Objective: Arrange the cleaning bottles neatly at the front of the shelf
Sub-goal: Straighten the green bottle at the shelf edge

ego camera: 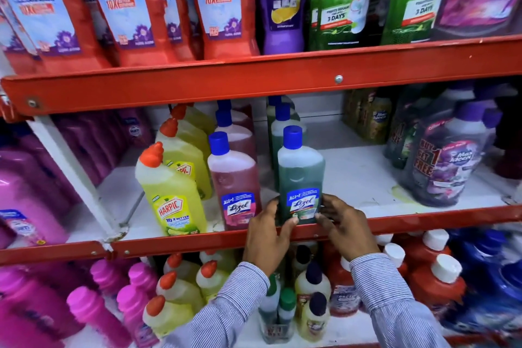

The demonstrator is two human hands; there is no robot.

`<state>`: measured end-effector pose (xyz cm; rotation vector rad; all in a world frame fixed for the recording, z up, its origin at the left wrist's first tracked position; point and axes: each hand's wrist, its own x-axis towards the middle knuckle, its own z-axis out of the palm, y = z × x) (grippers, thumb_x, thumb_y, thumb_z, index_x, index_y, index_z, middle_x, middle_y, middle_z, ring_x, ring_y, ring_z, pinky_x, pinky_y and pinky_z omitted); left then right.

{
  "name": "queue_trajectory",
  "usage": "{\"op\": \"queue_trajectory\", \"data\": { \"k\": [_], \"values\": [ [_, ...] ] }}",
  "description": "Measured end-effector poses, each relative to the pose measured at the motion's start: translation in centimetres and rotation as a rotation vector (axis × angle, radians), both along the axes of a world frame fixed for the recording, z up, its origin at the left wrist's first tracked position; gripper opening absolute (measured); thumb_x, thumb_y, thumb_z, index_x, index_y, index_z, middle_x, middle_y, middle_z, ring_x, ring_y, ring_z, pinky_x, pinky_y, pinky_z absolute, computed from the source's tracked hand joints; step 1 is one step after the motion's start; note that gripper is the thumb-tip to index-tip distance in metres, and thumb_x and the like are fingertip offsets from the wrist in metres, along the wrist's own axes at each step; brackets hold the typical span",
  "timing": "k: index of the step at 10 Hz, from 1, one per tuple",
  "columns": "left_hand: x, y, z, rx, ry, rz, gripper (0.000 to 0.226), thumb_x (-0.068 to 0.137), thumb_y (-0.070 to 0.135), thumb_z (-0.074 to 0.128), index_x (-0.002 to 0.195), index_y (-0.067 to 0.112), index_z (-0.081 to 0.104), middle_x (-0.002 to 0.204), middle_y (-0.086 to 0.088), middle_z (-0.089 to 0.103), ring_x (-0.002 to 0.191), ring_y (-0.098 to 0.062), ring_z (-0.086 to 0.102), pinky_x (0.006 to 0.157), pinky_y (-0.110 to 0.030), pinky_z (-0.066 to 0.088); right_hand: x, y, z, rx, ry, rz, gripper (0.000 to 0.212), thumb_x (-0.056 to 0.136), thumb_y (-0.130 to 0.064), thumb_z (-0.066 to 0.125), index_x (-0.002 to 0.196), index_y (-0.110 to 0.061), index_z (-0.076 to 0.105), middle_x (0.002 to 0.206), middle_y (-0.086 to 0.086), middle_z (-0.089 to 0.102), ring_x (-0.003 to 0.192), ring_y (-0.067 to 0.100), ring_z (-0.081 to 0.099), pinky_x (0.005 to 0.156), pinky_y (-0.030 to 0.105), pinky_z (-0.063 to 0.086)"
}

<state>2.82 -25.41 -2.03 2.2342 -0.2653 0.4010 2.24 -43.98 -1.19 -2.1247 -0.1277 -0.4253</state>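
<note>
While both hands bracket its base, the green Lizol bottle (300,178) stands upright at the front lip of the middle shelf (423,220), just beside the pink Lizol bottle (234,181) and the yellow Harpic bottle (172,192). The left hand (265,237) and right hand (343,226) press fingertips against the lower label from either side, neither wrapped fully around. Nearly full of liquid, it likely feels weighty and bottom-steady, with stiff, smooth plastic that could slip. A low, two-sided hold near the label suits sliding it; the blue cap (293,137) offers poorer control.
</note>
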Motion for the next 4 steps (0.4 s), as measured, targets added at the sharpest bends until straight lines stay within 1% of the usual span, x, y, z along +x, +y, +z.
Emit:
{"op": "queue_trajectory", "data": {
  "k": [1, 2, 3, 4],
  "values": [
    [0.0, -0.2, 0.1, 0.02, -0.001, 0.025, 0.045, 0.092, 0.045, 0.067, 0.131, 0.024, 0.059, 0.115, -0.002, 0.078, 0.105, -0.021, 0.071, 0.093, -0.024, 0.046, 0.2, -0.2, -0.2, 0.045, 0.012, 0.013, 0.042, 0.085, -0.009, 0.069, 0.125, -0.022, 0.062, 0.104, -0.008, 0.073, 0.094, -0.01, 0.066, 0.085, 0.005, 0.047],
    [-0.3, -0.4, 0.6, 0.03, -0.003, 0.035, 0.046, 0.093, 0.044, 0.068, 0.133, 0.022, 0.059, 0.115, -0.003, 0.078, 0.103, -0.024, 0.07, 0.084, -0.017, 0.04, 0.2, -0.3, -0.3, 0.062, 0.016, 0.017, 0.042, 0.086, -0.008, 0.068, 0.126, -0.021, 0.062, 0.105, -0.009, 0.071, 0.089, -0.023, 0.06, 0.082, -0.001, 0.044],
    [0.2, 0.0, 0.0, 0.039, 0.026, 0.012, 0.051, 0.091, 0.05, 0.066, 0.135, 0.026, 0.055, 0.115, -0.003, 0.078, 0.102, -0.02, 0.072, 0.094, -0.027, 0.054, 0.5, -0.3, -0.6, 0.098, 0.024, 0.033, 0.043, 0.086, -0.006, 0.068, 0.126, -0.019, 0.062, 0.103, -0.011, 0.071, 0.088, -0.022, 0.061, 0.081, 0.001, 0.045],
    [-0.4, 0.1, 1.2, -0.035, -0.04, -0.015, 0.058, 0.087, 0.045, 0.072, 0.137, 0.027, 0.05, 0.124, 0.0, 0.075, 0.11, -0.015, 0.071, 0.099, -0.035, 0.057, -0.2, -0.6, -0.2, 0.315, -0.071, -0.052, 0.043, 0.084, 0.0, 0.068, 0.117, -0.027, 0.067, 0.106, -0.008, 0.075, 0.09, 0.0, 0.071, 0.085, 0.025, 0.058]
  ]
}}
